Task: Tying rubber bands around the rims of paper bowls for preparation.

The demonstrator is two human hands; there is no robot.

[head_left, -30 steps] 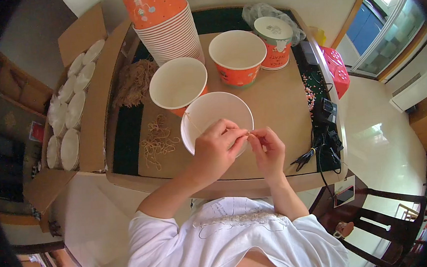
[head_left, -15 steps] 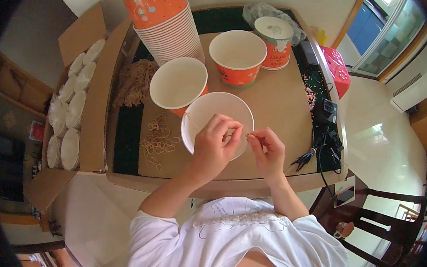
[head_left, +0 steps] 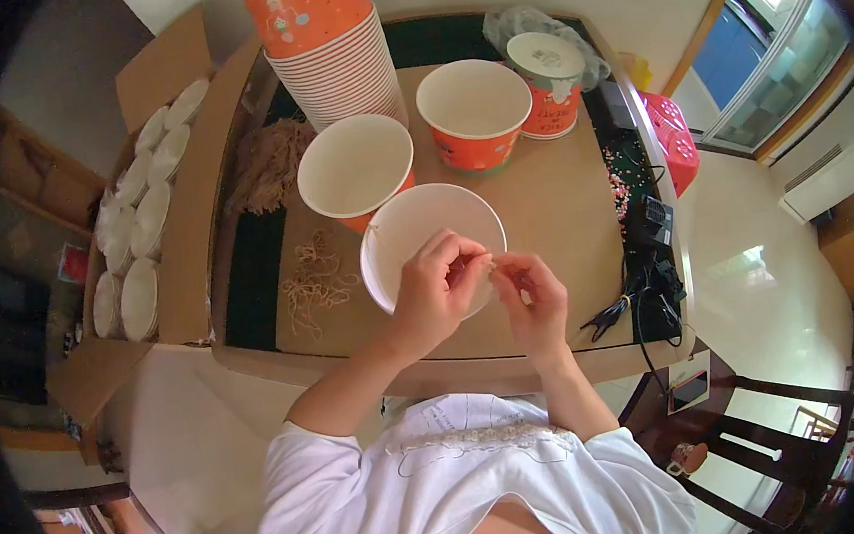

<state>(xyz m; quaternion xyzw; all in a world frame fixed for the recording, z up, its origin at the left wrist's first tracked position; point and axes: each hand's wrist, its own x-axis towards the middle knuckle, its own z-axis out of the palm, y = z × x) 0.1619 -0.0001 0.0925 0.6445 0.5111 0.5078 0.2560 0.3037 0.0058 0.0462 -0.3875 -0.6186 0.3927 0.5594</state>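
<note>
The white paper bowl sits on the brown counter, under both hands. The left hand and right hand pinch something thin between their fingertips, each grip narrow. Behind stand two open orange cups, one lidded cup, one tall cup stack. Loose rubber bands lie left.

What we cannot make out

Our left hand covers the near rim of the white bowl; whatever our fingertips pinch is too small to tell.
</note>
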